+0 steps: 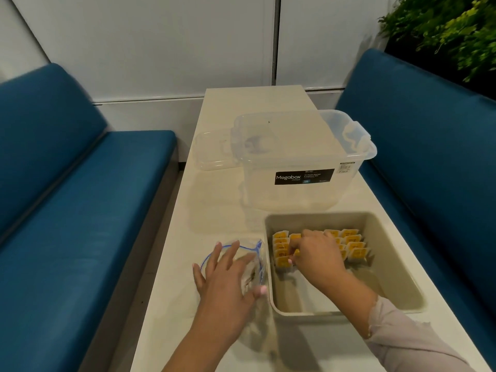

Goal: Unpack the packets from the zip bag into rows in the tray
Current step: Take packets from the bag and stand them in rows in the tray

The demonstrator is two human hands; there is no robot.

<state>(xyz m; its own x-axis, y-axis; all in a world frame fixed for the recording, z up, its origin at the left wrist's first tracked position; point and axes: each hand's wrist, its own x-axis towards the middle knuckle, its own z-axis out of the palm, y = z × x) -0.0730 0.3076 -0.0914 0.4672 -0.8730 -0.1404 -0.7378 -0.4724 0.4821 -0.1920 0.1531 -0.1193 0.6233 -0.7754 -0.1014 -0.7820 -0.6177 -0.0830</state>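
A beige tray (397, 285) sits on the table at the near right. Several yellow-and-white packets (351, 244) stand in rows across its far half. My right hand (316, 255) reaches into the tray and pinches a yellow packet (296, 253) in the middle rows, partly hiding them. To the left of the tray lies a clear zip bag (251, 253) with a blue seal, its mouth gaping. My left hand (228, 277) lies flat on the bag with fingers spread; what the bag holds is hard to see.
A clear Megabox storage box (303, 167) stands just behind the tray, its clear lid (212, 151) lying to its left. Blue bench seats (80, 210) flank the narrow white table (222, 210). A green plant (451, 30) fills the far right corner.
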